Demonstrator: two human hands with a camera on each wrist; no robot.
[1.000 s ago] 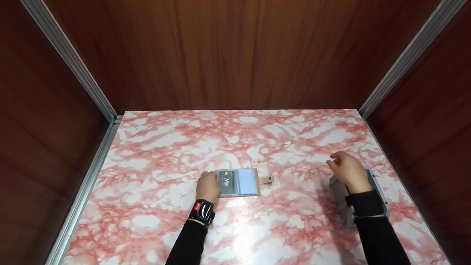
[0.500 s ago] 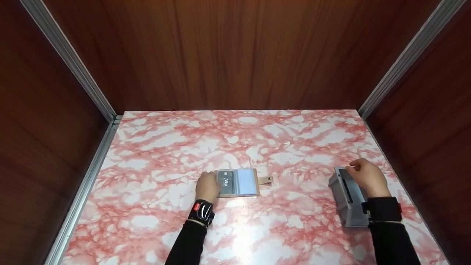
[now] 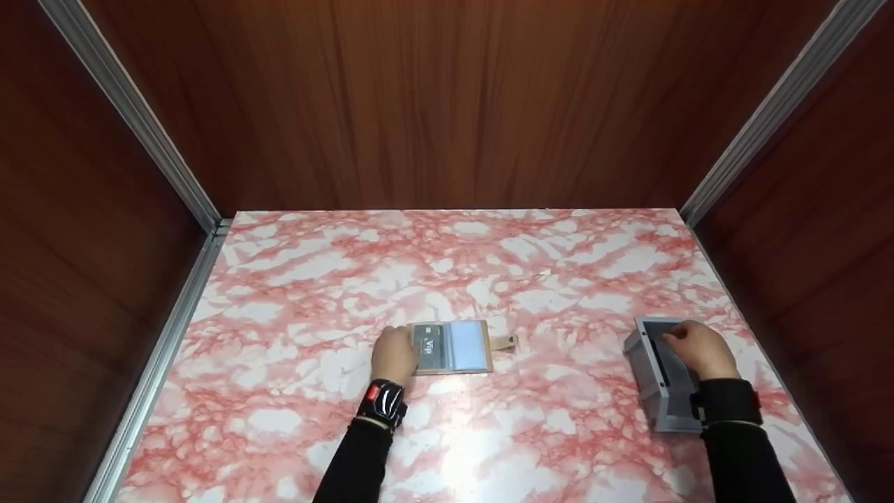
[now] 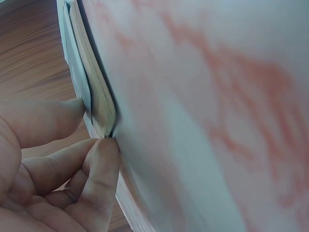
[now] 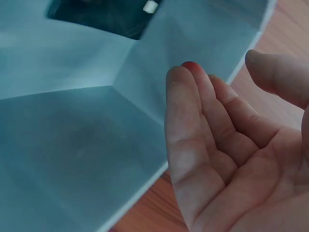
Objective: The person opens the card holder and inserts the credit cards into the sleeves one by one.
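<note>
A small card holder (image 3: 487,363) lies spread on the table, with clear sleeves and a tan strap with a snap (image 3: 504,341) at its right. In its left sleeve shows a dark grey card (image 3: 429,346) marked "Vip". My left hand (image 3: 393,355) pinches the holder's left edge; in the left wrist view the thumb is on top and the fingers are at the edge (image 4: 103,113). Over a grey bin (image 3: 646,377) at the right, my right hand (image 3: 702,349) reaches down inside. Its thumb stands apart from the loosely bent fingers (image 5: 183,121), with nothing between them.
Inside the bin, a dark rectangle with a white patch (image 5: 106,14) shows on a wall; what it is I cannot tell. Brown wood panels (image 3: 447,105) and metal rails (image 3: 150,133) enclose the red and white marbled table (image 3: 447,265).
My right hand has moved right from beyond the bin's left side, then lowered into it. The left hand and the card holder have stayed in place.
</note>
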